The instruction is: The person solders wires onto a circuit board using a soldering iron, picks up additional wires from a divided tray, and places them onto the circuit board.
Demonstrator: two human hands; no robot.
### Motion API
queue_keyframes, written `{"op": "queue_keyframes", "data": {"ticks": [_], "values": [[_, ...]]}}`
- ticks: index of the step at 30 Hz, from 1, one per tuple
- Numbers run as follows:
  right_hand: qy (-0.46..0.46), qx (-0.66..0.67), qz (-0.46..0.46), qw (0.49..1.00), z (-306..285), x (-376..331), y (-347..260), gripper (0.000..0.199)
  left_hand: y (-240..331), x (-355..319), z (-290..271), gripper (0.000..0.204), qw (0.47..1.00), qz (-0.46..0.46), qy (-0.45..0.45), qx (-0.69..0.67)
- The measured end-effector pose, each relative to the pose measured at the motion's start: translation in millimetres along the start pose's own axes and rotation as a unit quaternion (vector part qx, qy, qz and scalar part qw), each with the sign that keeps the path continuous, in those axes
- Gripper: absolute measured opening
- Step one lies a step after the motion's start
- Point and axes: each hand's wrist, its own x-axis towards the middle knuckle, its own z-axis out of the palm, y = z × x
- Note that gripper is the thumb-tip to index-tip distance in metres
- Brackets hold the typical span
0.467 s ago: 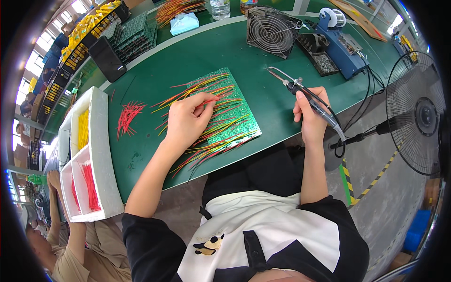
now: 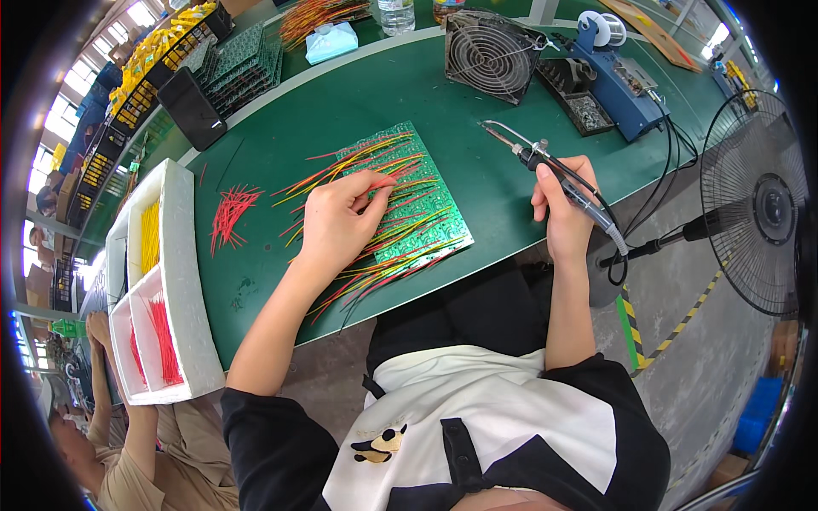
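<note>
A green circuit board (image 2: pixel 436 223) lies on the green table, with rows of red and yellow wires (image 2: pixel 394 262) running off its left side. My left hand (image 2: pixel 335 217) is over the board's left part, thumb and forefinger pinched on a red wire (image 2: pixel 385 182); most of that wire is hidden by the hand. To the right of the board my right hand (image 2: pixel 567 209) grips a soldering iron (image 2: pixel 558 175) with a curved feed tube. Its tip points up and left, apart from the board.
Loose red wires (image 2: pixel 234 213) lie left of the board, beside a white foam box (image 2: pixel 189 298) of red and yellow wires. Behind stand a square fan (image 2: pixel 492 58), a blue soldering station (image 2: pixel 626 98) and a phone (image 2: pixel 192 109). A co-worker's arm (image 2: pixel 102 358) shows at far left.
Almost nothing differs. The left fingers have shifted very slightly at the red wire; the right hand holds the soldering iron in nearly the same place.
</note>
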Motion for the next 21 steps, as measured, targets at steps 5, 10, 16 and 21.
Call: {"op": "queue_keyframes", "data": {"ticks": [5, 10, 16, 21], "values": [[-0.003, 0.0, -0.009, 1.0, 1, 0, 0, 0.019, -1, 0, 0, 0.01, 1.0, 0.01, 0.005, 0.01], [-0.007, -0.016, 0.009, 1.0, 1, -4, -5, 0.016, 0, -2, 3, 0.01, 0.997, 0.055, 0.026, 0.037], [-0.045, 0.019, 0.035, 0.998, 0, -17, -9, 0.018, -3, -5, 3, 0.01, 0.993, 0.093, 0.017, 0.065], [-0.082, 0.028, 0.042, 0.995, 1, -22, -11, 0.019, -3, -4, 3, 0.01, 0.992, 0.103, 0.013, 0.076]]}}
